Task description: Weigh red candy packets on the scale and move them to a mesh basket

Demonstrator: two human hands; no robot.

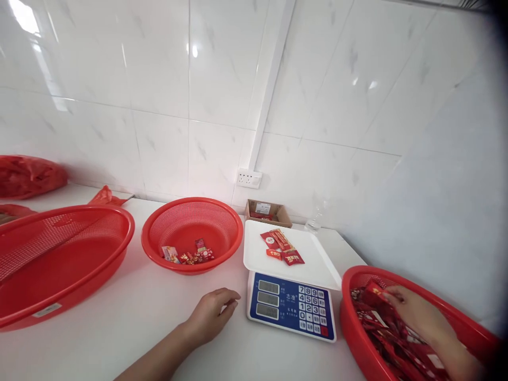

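Note:
My right hand (413, 309) is over the red basket (353, 338) at the right, its thumb and fingers closed on a small red packet (374, 290). Beneath it, the basket holds a heap of red wrapped packets (387, 338). My left hand (216, 312) hovers or rests just left of the digital scale (293, 304); its fingers are loosely bent, thumb apart, with nothing held. Several red snack packets (281, 246) lie on the scale's white tray (305, 270). The scale's display digits are too faint to read.
Left of the scale stands a round red basket (159, 211) with several small wrapped pieces (190, 256). A larger red basket (79, 248) is at the far left, near red plastic bags (32, 177). Behind the scale are a cardboard box (281, 214) and a clear bottle (314, 219).

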